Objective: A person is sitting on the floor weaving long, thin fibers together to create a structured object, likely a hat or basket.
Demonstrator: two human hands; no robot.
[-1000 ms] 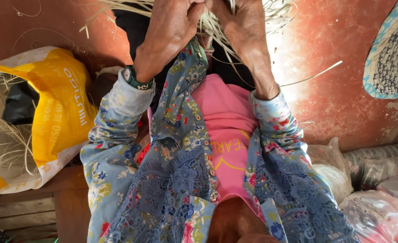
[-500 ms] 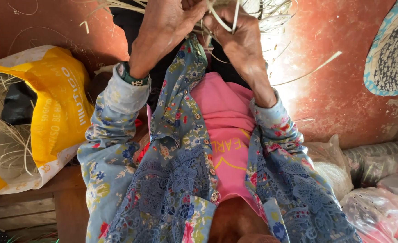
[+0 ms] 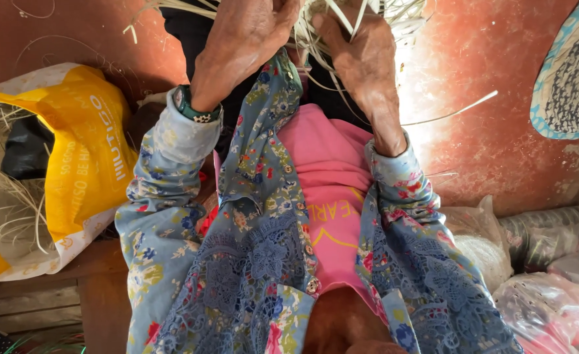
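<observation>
Being gripped between both hands at the frame's top: pale straw strips (image 3: 332, 29); left hand (image 3: 247, 39) and right hand (image 3: 361, 56) are apparently being closed on them, fingertips cropped.

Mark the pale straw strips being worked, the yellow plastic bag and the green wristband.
pale straw strips (image 3: 342, 16), head view, on a strip crossing the right hand's fingers.
yellow plastic bag (image 3: 79, 151), head view, on its yellow front panel.
green wristband (image 3: 191, 108), head view, on the band at the left wrist.
</observation>
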